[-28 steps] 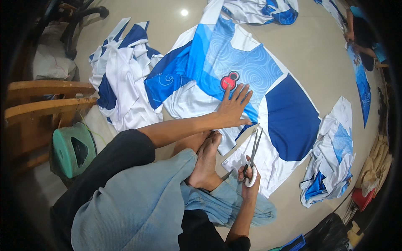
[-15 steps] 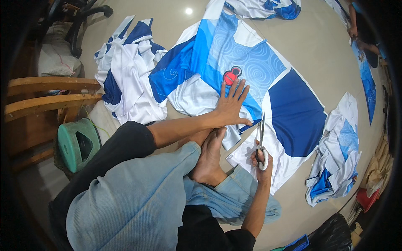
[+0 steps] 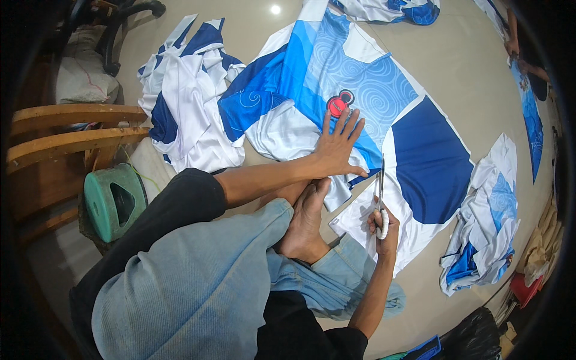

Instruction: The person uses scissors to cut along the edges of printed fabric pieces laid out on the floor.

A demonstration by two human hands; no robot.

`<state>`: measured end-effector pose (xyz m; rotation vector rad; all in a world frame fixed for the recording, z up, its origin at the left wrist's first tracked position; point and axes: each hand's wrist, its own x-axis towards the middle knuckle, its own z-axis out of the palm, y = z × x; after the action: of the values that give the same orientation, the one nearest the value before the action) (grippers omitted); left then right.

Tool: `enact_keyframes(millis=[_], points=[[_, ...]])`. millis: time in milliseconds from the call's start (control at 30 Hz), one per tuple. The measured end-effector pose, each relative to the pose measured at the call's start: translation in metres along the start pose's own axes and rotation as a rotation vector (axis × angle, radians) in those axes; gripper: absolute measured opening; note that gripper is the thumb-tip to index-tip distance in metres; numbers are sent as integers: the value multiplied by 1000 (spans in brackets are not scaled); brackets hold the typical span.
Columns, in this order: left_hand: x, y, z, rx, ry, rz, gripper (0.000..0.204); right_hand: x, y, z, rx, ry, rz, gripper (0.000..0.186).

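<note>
My left hand point(image 3: 339, 147) lies spread on the blue swirl-patterned fabric point(image 3: 371, 90), its fingertips just below a red round emblem point(image 3: 337, 107). My right hand point(image 3: 384, 234) grips metal scissors point(image 3: 380, 198) with a white-wrapped handle. The blades point away from me, their tips at the white band between the patterned fabric and the navy panel point(image 3: 432, 159). White fabric point(image 3: 357, 219) spreads beneath the scissors. My bare foot point(image 3: 303, 234) rests beside the fabric, below my left forearm.
Fabric piles lie left point(image 3: 192, 108), right point(image 3: 480, 216) and at the top point(image 3: 390, 9). A wooden chair point(image 3: 66, 141), green stool point(image 3: 102, 201), sack point(image 3: 84, 84) and black chair base point(image 3: 111, 42) stand left. A co-worker's hands point(image 3: 517, 54) hold blue fabric at the upper right.
My right hand has moved up and rightward, bringing the scissor blades closer to the edge of the patterned piece. My left hand stays spread on the fabric. The whole view has shifted slightly.
</note>
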<state>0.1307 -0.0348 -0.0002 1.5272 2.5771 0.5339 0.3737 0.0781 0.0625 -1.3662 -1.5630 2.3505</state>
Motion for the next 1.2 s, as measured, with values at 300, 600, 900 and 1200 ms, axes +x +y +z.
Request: enact_keyframes(millis=[300, 600, 900, 1200], points=[[0, 0, -1, -7, -14, -4, 138, -1, -6, -1, -104, 36, 32, 45], [1, 0, -2, -3, -63, -16, 140, -1, -5, 5, 39, 13, 6, 45], [2, 0, -2, -18, -55, -14, 140, 17, -2, 30, 110, 71, -56, 42], [0, -1, -3, -1, -18, 0, 139, 16, -4, 44, 64, 145, -28, 41]])
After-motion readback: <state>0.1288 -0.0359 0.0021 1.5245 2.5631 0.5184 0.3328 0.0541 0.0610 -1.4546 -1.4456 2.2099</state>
